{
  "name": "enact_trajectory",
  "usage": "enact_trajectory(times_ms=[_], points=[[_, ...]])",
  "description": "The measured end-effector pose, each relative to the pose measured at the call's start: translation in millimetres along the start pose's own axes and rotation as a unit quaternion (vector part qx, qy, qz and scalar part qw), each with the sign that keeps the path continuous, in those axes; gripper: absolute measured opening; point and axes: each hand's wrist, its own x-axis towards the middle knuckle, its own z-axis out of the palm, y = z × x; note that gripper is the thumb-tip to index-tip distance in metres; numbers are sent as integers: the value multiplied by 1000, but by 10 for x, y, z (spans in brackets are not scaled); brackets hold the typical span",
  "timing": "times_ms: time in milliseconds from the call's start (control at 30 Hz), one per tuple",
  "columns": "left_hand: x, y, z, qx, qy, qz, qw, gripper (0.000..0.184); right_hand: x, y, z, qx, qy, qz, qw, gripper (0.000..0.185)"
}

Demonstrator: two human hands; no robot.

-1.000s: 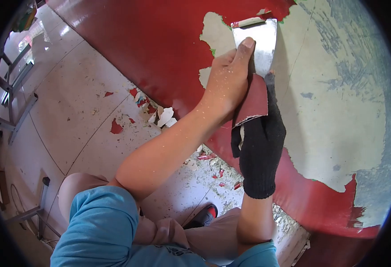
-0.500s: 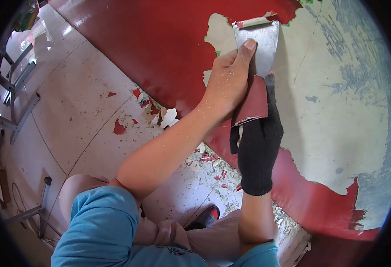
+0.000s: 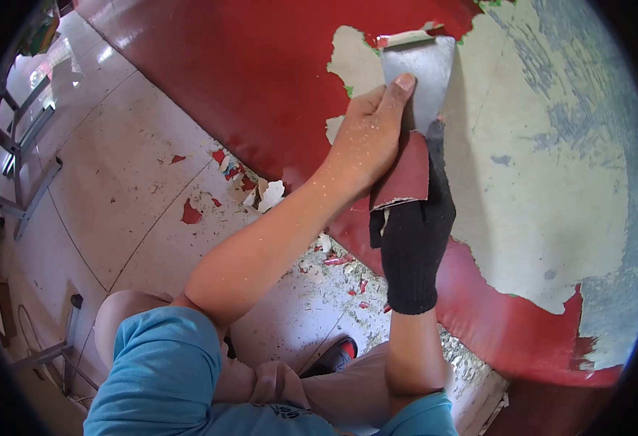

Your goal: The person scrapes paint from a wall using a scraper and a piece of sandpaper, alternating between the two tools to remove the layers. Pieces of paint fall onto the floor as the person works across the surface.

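Observation:
A wide metal scraper [image 3: 429,78] lies with its blade edge against the red coating [image 3: 275,65], where a curled strip of paint [image 3: 406,38] sits along the edge. My bare left hand [image 3: 371,132] is closed round the scraper, its thumb pressed on the blade. In a black knitted glove, my right hand [image 3: 418,240] is closed round the handle end below. A dull red, sheet-like wrap [image 3: 406,171] covers the handle between my hands, hiding most of it and some fingers. Right of the blade, a pale stripped patch [image 3: 530,211] with grey smears is exposed.
Paint flakes and crumbs [image 3: 337,265] litter the tiled floor [image 3: 123,196] along the red surface's edge. Larger white chips [image 3: 269,195] lie left of my forearm. Grey metal frames [image 3: 39,192] stand at the far left. My shoe [image 3: 333,356] is below.
The view has shifted slightly, and my hands with the scraper appear a little further left. Both hands keep their hold; the curled strip still sits at the blade edge.

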Motion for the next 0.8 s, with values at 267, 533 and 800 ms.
enact_trajectory(times_ms=[267, 533, 800], points=[[-242, -44, 290, -64, -31, -18, 997, 55, -229, 2, -235, -3, 30, -213, 977, 43], [-80, 189, 348, -90, -18, -2, 996, 53, -107, -162, -386, -281, 110, -211, 930, 51], [-257, 39, 393, -140, -39, -65, 987, 48, -348, 2, -299, 22, 133, -135, 982, 57]])
